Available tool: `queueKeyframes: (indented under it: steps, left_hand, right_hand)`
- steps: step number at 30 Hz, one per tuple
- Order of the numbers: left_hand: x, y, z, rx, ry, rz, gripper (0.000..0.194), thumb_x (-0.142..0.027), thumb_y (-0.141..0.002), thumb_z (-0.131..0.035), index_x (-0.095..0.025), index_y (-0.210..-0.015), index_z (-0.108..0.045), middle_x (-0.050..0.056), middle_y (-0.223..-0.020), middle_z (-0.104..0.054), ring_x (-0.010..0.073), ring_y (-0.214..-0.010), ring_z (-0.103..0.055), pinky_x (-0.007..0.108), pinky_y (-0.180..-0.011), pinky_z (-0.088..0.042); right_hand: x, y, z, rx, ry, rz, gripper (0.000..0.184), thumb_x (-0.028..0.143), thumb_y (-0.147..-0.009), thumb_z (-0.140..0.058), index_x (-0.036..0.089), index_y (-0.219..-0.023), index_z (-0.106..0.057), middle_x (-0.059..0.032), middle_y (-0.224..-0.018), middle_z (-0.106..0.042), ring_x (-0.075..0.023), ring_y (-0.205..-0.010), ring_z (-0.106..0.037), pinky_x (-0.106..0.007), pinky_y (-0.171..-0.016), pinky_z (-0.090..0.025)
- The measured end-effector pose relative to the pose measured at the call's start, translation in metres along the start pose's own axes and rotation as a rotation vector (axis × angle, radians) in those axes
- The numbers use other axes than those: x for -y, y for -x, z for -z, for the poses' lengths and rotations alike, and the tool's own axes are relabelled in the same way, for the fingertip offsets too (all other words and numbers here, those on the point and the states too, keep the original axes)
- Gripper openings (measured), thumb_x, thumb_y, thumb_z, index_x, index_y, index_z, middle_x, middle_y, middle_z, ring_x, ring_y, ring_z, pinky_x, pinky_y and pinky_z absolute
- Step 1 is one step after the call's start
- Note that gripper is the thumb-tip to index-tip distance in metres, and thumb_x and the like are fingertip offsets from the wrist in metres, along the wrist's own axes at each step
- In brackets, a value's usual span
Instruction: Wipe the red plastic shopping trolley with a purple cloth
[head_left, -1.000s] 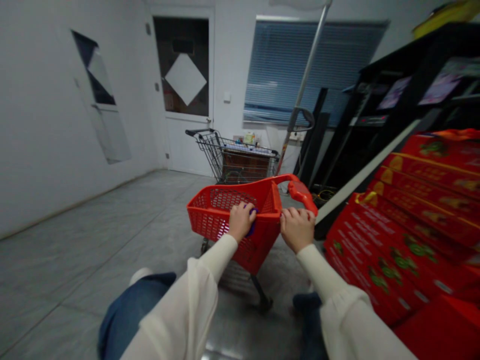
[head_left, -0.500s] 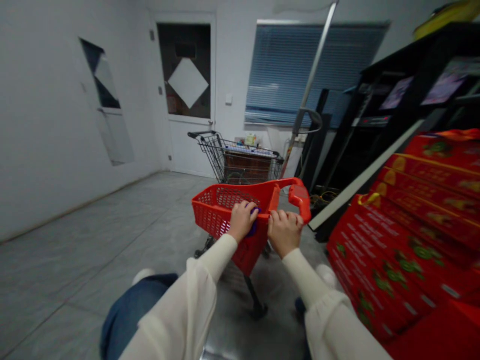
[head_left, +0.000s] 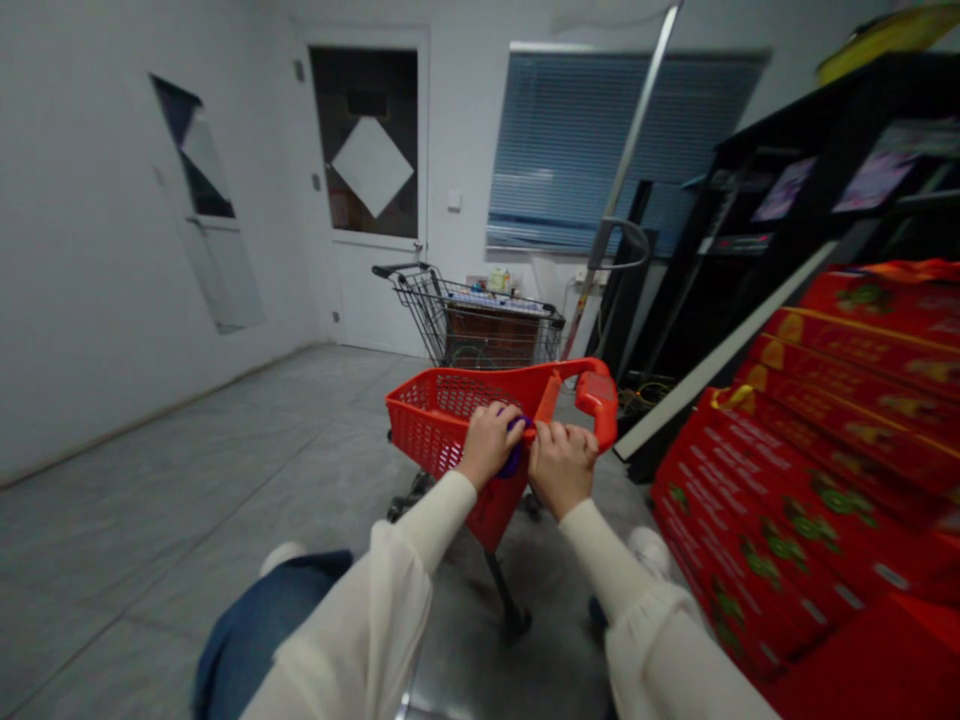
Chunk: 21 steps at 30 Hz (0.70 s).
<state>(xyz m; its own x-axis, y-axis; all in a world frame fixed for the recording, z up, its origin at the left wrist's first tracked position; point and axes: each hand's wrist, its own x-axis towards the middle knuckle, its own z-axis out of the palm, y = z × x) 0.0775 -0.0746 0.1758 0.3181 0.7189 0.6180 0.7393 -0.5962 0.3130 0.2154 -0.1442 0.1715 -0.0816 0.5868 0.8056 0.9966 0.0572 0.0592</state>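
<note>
A red plastic mesh basket (head_left: 431, 430) sits on a small wheeled cart in front of me, with a red handle (head_left: 597, 400) at its far right corner. My left hand (head_left: 491, 445) grips the basket's near rim. A small purple item (head_left: 514, 458) shows just beside that hand, partly hidden, and I cannot tell what it is. My right hand (head_left: 562, 466) closes on the same rim, close to my left hand. The cart's dark metal leg and wheel (head_left: 510, 610) stand on the floor below the basket.
Stacked red printed cartons (head_left: 795, 470) fill the right side. Black shelving (head_left: 795, 200) and a metal pole (head_left: 622, 170) stand behind them. A wire shopping cart (head_left: 480, 320) stands near a white door (head_left: 371, 180). The floor is grey tile.
My right hand has slid left along the rim, closer to my left hand. The red basket has turned slightly, bringing its handle inward, and the wire cart looks about the same.
</note>
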Motion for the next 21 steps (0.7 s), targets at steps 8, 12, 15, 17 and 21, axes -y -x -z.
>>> queueKeyframes:
  steps: [8,12,15,17,21]
  left_hand:
    - [0.044,0.001,0.000,0.087,-0.130,0.188,0.024,-0.036,-0.098,-0.049,-0.022,-0.110,-0.065,0.007,-0.108,-0.065,0.0201,-0.101,-0.059,0.032,-0.091,-0.040]
    - [0.026,-0.001,0.002,0.083,-0.120,0.209,0.024,-0.036,-0.099,-0.048,-0.023,-0.106,-0.066,0.007,-0.105,-0.065,0.0203,-0.100,-0.059,0.033,-0.091,-0.039]
    - [-0.015,0.001,-0.001,0.023,-0.012,0.084,0.025,-0.038,-0.100,-0.046,-0.025,-0.106,-0.067,0.006,-0.107,-0.065,0.0198,-0.103,-0.057,0.033,-0.094,-0.039]
    - [-0.035,0.005,-0.003,-0.026,0.055,0.017,0.027,-0.040,-0.100,-0.046,-0.026,-0.108,-0.067,0.005,-0.111,-0.065,0.0200,-0.104,-0.056,0.034,-0.096,-0.039]
    - [-0.025,0.011,-0.004,-0.065,0.109,0.029,0.027,-0.038,-0.099,-0.047,-0.025,-0.112,-0.067,0.006,-0.116,-0.064,0.0204,-0.108,-0.055,0.035,-0.099,-0.039]
  right_hand:
    - [-0.051,-0.007,0.018,-0.028,-0.103,0.021,0.029,0.029,-0.095,-0.046,0.019,-0.108,-0.070,-0.0105,-0.111,-0.069,-0.0262,-0.117,-0.049,-0.043,-0.107,-0.026]
    - [-0.063,-0.007,0.012,-0.024,-0.144,0.025,0.027,0.025,-0.095,-0.045,0.018,-0.097,-0.071,-0.0109,-0.102,-0.068,-0.0271,-0.113,-0.048,-0.042,-0.103,-0.032]
    - [-0.055,-0.004,0.013,-0.019,-0.087,-0.004,0.027,0.025,-0.095,-0.045,0.017,-0.091,-0.070,-0.0121,-0.094,-0.065,-0.0289,-0.108,-0.047,-0.044,-0.098,-0.034]
    - [-0.048,-0.003,0.017,-0.006,-0.042,0.003,0.028,0.026,-0.096,-0.044,0.017,-0.089,-0.069,-0.0129,-0.091,-0.063,-0.0289,-0.103,-0.046,-0.044,-0.095,-0.034]
    - [-0.038,-0.001,0.026,-0.003,0.019,0.003,0.029,0.028,-0.096,-0.043,0.017,-0.087,-0.068,-0.0143,-0.091,-0.060,-0.0292,-0.097,-0.045,-0.044,-0.091,-0.033]
